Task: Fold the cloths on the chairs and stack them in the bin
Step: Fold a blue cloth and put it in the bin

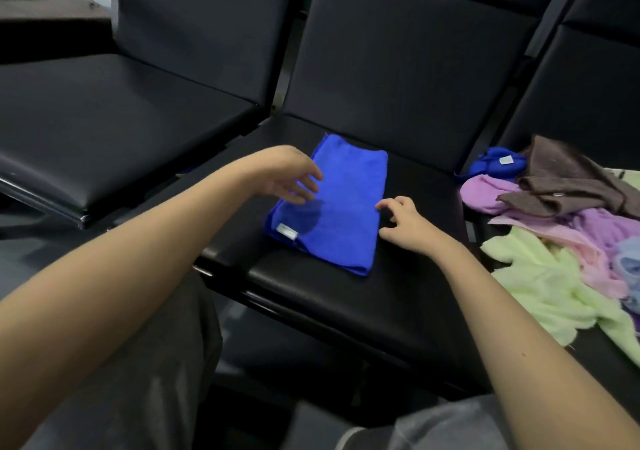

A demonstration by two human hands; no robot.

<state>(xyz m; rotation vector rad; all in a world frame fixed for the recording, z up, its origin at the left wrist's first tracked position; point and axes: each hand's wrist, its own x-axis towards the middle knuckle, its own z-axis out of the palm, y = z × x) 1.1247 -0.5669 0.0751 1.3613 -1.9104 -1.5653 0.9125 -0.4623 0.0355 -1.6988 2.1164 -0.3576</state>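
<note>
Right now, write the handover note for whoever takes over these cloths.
Left hand: open, over the left edge of the blue cloth.
Right hand: loosely curled at its right edge, gripping nothing.
Done: blue cloth lies folded on the middle seat.
The unfolded pile sits on the right seat. The bin is not in view.
To do: bin the blue cloth, then fold and stack the pile.

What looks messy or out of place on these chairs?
Only the heap of cloths on the right-hand chair: brown, purple, pink, green and blue ones lie crumpled over one another. The blue cloth on the middle seat is folded flat, though slanted to the seat's edge. No bin is in view.
</note>
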